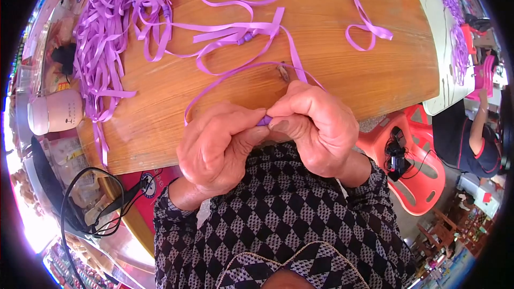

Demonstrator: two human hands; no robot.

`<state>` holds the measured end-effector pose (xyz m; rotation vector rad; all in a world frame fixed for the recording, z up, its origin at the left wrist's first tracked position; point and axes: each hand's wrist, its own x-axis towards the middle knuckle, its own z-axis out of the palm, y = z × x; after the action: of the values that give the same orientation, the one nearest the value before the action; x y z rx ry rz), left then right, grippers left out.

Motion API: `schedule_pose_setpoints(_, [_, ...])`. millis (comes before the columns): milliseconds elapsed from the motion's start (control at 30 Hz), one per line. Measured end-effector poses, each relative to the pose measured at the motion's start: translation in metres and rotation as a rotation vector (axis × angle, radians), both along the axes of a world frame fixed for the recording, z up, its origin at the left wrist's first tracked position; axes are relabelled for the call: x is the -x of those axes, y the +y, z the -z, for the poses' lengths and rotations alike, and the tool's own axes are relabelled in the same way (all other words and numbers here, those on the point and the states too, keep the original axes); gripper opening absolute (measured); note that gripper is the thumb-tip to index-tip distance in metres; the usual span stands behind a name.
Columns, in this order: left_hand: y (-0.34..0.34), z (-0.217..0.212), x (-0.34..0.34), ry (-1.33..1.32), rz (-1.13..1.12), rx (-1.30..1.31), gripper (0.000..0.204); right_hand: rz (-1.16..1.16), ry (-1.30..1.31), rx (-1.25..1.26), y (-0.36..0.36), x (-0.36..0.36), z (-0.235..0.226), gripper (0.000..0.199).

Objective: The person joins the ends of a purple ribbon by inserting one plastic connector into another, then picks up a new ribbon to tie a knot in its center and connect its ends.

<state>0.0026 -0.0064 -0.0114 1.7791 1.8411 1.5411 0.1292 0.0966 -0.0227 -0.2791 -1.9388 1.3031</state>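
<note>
My left hand (pixel 217 147) and my right hand (pixel 316 128) meet over the near edge of the wooden table. Thumbs and forefingers of both pinch a small purple knot (pixel 264 121) in a ribbon. From it, the purple ribbon (pixel 214 84) loops out over the table in front of my hands. Just beyond lies another purple ribbon (pixel 235 32) with a darker knot in it. A big heap of purple ribbons (pixel 107 27) covers the table's far left. My fingers hide most of the held knot.
A loose purple ribbon (pixel 369 31) lies at the table's (pixel 332 32) far right. A pale jar (pixel 56 111) stands at the left. On the right is a coral plastic chair (pixel 423 182) with a black device (pixel 396 155). Black cables (pixel 101 230) hang lower left. Another person (pixel 476 139) is farther right.
</note>
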Motion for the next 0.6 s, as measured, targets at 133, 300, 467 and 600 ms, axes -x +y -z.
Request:
schedule_pose_setpoints(133, [0.001, -0.004, 0.003, 0.216, -0.018, -0.095, 0.028, -0.004, 0.053, -0.060, 0.001, 0.000, -0.002, 0.013])
schedule_pose_setpoints(300, [-0.002, -0.005, 0.003, 0.296, 0.026, -0.091, 0.029, -0.066, 0.069, -0.100, 0.001, -0.004, -0.002, 0.015])
schedule_pose_setpoints(467, [-0.001, -0.004, -0.001, 0.244, 0.026, -0.079, 0.029, -0.093, -0.031, 0.059, -0.002, -0.007, -0.004, 0.016])
schedule_pose_setpoints(600, [0.002, -0.008, -0.005, 0.122, 0.008, 0.037, 0.024, -0.035, -0.070, 0.259, -0.009, -0.007, -0.007, 0.015])
